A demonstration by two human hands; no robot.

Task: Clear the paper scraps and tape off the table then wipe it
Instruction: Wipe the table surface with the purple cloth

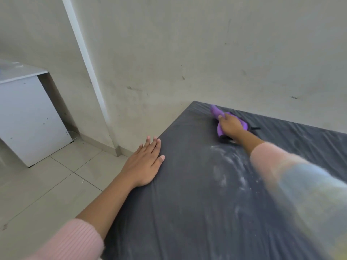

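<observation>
right hand (230,125) presses purple cloth (220,130) under palm; table (187,203) far corner

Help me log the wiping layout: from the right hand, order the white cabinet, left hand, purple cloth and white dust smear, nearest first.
1. The purple cloth, held by the right hand near the far corner of the black table.
2. The white dust smear, on the table just camera-side of that hand.
3. The left hand, flat on the table's left edge.
4. The white cabinet, on the floor, far left.
</observation>
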